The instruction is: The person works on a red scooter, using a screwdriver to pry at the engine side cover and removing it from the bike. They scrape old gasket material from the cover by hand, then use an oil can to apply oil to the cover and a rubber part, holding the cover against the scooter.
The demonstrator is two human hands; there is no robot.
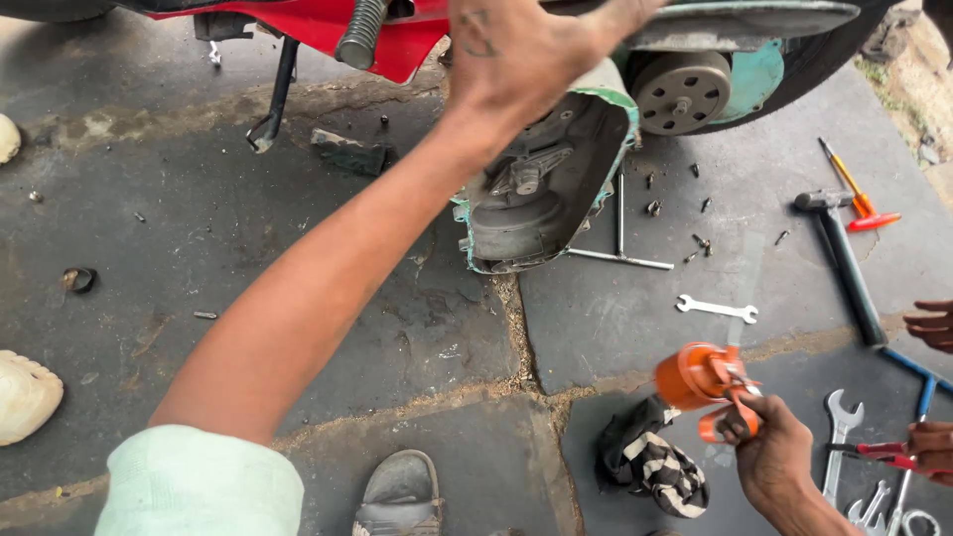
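Engine cover (541,184), a grey casing edged in teal, lies tilted at upper centre of the frame, propped against the rear of a red scooter (328,30), its hollow inner face turned toward the camera; its long axis runs from lower left to upper right; the exposed round hub (682,91) sits just beyond its upper right end.

Left hand (526,45) is at the top centre, reached forward over the upper edge of the cover, back of the hand to the camera; fingers run out of frame, so whether it is spread or gripping cannot be told; it is touching or just above the cover's top rim.

Right hand (769,447) is at lower right, well apart from the cover, fingers curled around the trigger of an orange oil can (700,375); the can's thin spout points up and slightly right, roughly toward the hub.

Left hand is clearly the nearer to the cover; the cover lies up and left of the right hand.

On the stone floor (298,248): a T-handle wrench (620,233) just beside the cover's lower edge, a spanner (717,309), a hammer (844,258), loose bolts, a striped rag (655,462); another person's hands (933,328) show at the right edge.
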